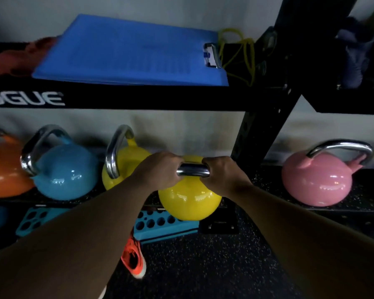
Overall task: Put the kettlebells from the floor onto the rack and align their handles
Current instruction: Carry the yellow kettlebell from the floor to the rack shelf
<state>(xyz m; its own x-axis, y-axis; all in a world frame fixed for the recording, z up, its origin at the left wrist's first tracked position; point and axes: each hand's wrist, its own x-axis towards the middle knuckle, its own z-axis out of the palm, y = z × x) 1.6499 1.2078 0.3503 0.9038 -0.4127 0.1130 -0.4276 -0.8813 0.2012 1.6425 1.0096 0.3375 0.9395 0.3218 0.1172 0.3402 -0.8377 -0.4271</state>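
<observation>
Head view looks down over both forearms at a black storage rack [261, 134]. Left hand [160, 169] and right hand [222, 175] are curled shut around the two ends of the chrome handle [193, 169] of a yellow kettlebell [189, 200], fingers pressed together and wrapped over the bar, with only its middle stretch showing between them. A two-handed grip at the corners suits a heavy ball: it shares the weight and lets the person turn the handle while setting it down.

That kettlebell hangs at the front edge of the lower shelf [354, 197], its belly seeming to overhang the lip, so I judge it is just being lifted on and not yet seated. It is aimed at the gap beside the rack's upright post.

Already on that shelf, at 9 o'clock from the held bell, stand an orange kettlebell [2, 169], a blue kettlebell [65, 171] and a second yellow kettlebell [130, 160], their handles turned at differing angles; at 3 o'clock, beyond the post, sits a pink kettlebell [315, 180]. Aligning looks still to do.

Upper shelf holds a blue clipboard [130, 52] and a yellow resistance band [240, 52].

Below, at 6 o'clock, lie teal perforated blocks [160, 227] on the speckled rubber floor [203, 266], with an orange shoe [134, 258] near them.
</observation>
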